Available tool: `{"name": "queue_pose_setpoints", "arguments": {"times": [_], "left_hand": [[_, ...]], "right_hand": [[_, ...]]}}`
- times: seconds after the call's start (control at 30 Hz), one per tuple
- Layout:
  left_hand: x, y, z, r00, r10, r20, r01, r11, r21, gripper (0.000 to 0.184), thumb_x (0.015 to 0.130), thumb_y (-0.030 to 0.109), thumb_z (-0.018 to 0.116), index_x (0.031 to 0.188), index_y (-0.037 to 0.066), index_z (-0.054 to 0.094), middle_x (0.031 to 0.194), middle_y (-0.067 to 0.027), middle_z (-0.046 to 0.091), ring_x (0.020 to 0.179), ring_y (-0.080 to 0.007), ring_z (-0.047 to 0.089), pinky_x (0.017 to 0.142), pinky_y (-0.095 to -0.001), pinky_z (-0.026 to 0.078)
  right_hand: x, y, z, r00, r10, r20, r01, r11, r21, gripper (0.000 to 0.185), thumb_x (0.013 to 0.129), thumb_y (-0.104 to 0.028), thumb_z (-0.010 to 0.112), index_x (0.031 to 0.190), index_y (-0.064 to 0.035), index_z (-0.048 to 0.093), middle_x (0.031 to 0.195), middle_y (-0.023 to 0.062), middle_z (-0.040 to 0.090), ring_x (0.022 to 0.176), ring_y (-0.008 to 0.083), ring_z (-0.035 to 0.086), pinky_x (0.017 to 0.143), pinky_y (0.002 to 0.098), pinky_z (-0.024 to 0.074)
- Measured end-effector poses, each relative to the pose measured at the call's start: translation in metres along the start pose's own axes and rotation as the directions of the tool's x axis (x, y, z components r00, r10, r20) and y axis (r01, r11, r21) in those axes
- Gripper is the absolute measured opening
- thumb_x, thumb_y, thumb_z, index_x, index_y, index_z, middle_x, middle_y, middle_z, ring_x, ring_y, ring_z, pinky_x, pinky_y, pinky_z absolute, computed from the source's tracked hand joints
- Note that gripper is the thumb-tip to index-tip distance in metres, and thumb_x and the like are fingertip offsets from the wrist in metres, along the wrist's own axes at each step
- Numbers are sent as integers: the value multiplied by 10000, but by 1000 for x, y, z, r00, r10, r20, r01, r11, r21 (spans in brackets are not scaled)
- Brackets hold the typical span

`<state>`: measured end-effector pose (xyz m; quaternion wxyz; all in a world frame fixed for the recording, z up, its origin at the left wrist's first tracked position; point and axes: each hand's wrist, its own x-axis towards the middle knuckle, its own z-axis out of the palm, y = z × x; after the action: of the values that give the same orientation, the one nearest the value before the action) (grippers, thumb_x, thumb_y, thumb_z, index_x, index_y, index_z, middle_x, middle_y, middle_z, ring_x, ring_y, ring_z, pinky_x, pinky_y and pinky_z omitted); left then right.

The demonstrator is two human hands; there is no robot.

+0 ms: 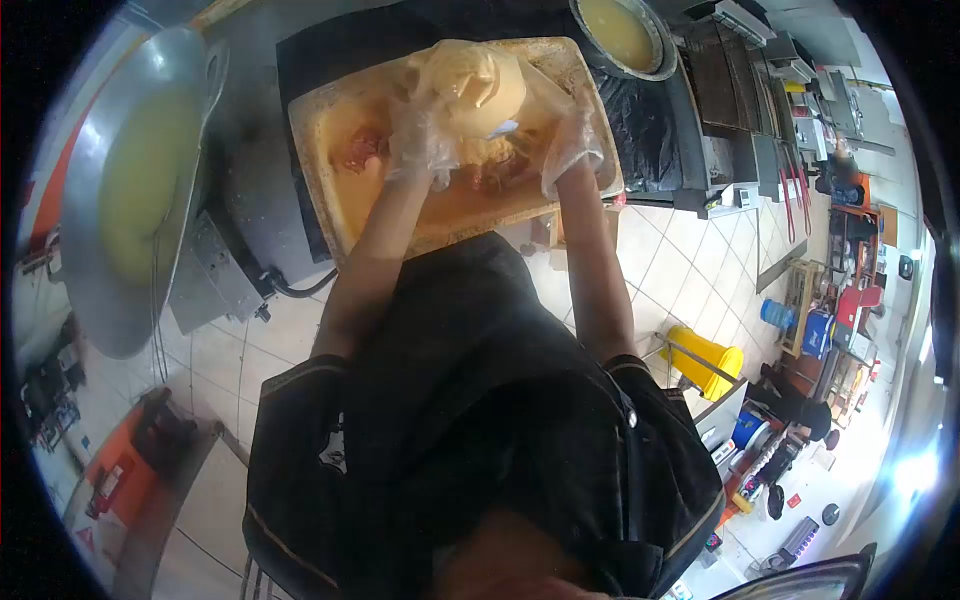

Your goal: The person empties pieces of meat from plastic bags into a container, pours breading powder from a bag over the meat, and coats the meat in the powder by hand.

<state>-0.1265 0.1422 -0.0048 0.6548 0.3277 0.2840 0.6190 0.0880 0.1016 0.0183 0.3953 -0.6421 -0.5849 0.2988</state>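
A large shallow tray (pixel 325 215) with a worn rim holds orange-brown, powdery stuff. Reddish pieces that look like meat (pixel 362 150) lie in it at the left, and a coated clump (pixel 490 165) sits in the middle. Over the tray is a see-through plastic bag (pixel 485 88) with a pale yellow filling. My left hand (pixel 425 140), in a clear plastic glove, is closed at the bag's left side. Also gloved, my right hand (pixel 575 150) is closed at the bag's right side. Blur and glove glare hide the exact finger positions.
At the left stands a big metal wok (pixel 85 240) of yellowish liquid, with a long wire-handled tool (pixel 157 280) in it. A round pot (pixel 620 35) sits behind the tray's right corner. On the tiled floor at the right is a yellow bin (pixel 705 360).
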Motion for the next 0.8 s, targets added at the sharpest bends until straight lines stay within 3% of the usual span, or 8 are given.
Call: {"name": "queue_pose_setpoints", "arguments": {"times": [0.2, 0.27, 0.37, 0.43, 0.5, 0.53, 0.63, 0.8], "left_hand": [[-2, 25, 49, 979, -151, -138, 108, 953, -283, 589, 753, 14, 747, 1244, 119, 439, 1158, -100, 531, 975, -194, 574, 809, -385, 531], [-4, 32, 65, 977, -195, -80, 169, 952, -257, 740, 757, 70, 759, 1357, 74, 325, 1280, -131, 458, 1124, -258, 508, 936, -427, 477], [-5, 43, 69, 961, -277, -27, 267, 946, -181, 952, 723, 122, 803, 1454, 73, 195, 1385, -156, 372, 1254, -301, 427, 1030, -481, 423], [1, 34, 62, 965, -261, 1, 259, 960, -104, 965, 712, 140, 817, 1458, 64, 211, 1382, -160, 383, 1270, -286, 416, 1040, -463, 415], [4, 27, 59, 978, -208, -13, 203, 964, -172, 719, 753, 124, 788, 1316, 40, 349, 1225, -135, 489, 1101, -246, 517, 934, -398, 461], [5, 26, 57, 983, -182, -20, 174, 963, -204, 597, 773, 116, 774, 1245, 29, 418, 1146, -123, 541, 1016, -227, 567, 882, -366, 484], [1, 32, 46, 968, -229, -105, 202, 955, -219, 615, 773, 127, 780, 1253, 39, 406, 1165, -121, 531, 1059, -230, 553, 907, -364, 477], [-13, 36, 46, 944, -273, -184, 236, 951, -201, 668, 795, 133, 757, 1330, 18, 375, 1212, -126, 521, 1103, -238, 540, 913, -352, 483]], "right_hand": [[21, 20, 12, 994, -103, -35, 92, 966, -240, 402, 908, -168, 584, 1280, -33, 514, 1201, 92, 612, 1076, 221, 593, 943, 336, 472], [29, 47, 23, 999, -3, -51, 4, 1000, 24, 392, 924, -194, 570, 1286, -53, 516, 1215, 89, 608, 1089, 220, 592, 937, 340, 476], [37, 76, 31, 998, -31, -50, 25, 992, -122, 382, 935, -307, 566, 1266, -118, 540, 1091, 96, 650, 911, 237, 651, 813, 336, 534], [29, -12, 0, 989, 140, -39, -127, 701, -702, 358, 952, -333, 549, 1242, -124, 548, 1001, 84, 662, 792, 236, 662, 740, 336, 553], [26, 13, -3, 963, 164, -213, -236, 897, -373, 345, 964, -361, 520, 1175, -94, 575, 943, 85, 653, 737, 240, 649, 693, 349, 543], [18, -11, -8, 898, 366, -244, -338, 929, 150, 352, 970, -375, 502, 1143, -80, 586, 926, 86, 649, 727, 241, 645, 678, 354, 536], [2, -60, -14, 772, 595, -222, -316, 663, 679, 420, 988, -417, 450, 1045, -38, 622, 872, 92, 635, 696, 244, 634, 631, 372, 515], [12, -40, 2, 943, 96, -318, -226, 887, -403, 484, 998, -432, 409, 998, 0, 628, 894, 116, 643, 797, 230, 639, 650, 371, 495]]}}
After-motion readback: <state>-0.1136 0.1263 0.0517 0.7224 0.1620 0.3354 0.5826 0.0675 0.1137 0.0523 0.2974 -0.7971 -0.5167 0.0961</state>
